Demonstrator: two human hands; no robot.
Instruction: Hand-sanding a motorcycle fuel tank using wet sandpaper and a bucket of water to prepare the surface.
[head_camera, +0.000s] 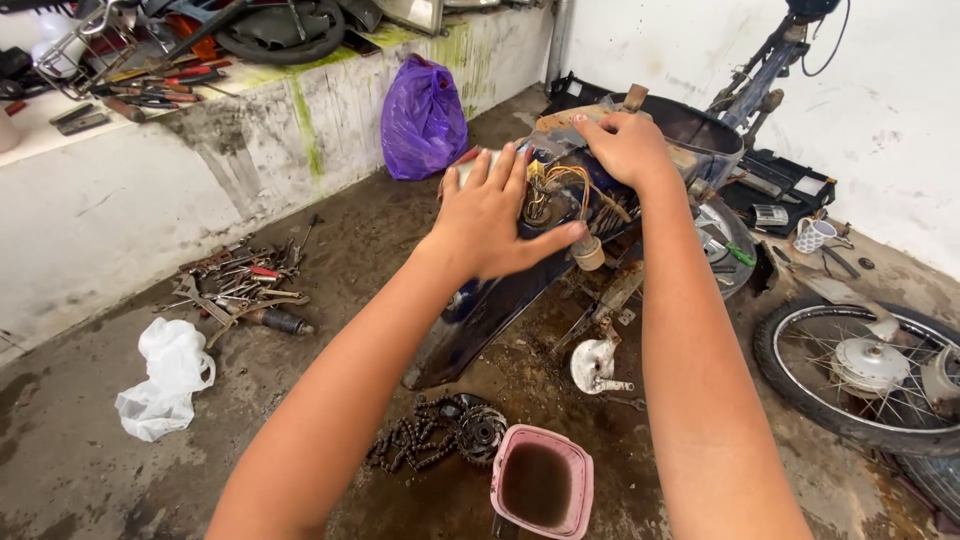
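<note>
Left hand (490, 215) flat, fingers spread on motorcycle frame (500, 300), frame centre; right hand (625, 145) palm-down, gripping frame's upper end.

A single head-worn camera looks steeply down and forward from the person's own eye level, close over both outstretched forearms, facing a stripped motorcycle frame (600, 200) on the stained concrete floor (80, 450), with a white wall (880, 110) beyond.
</note>
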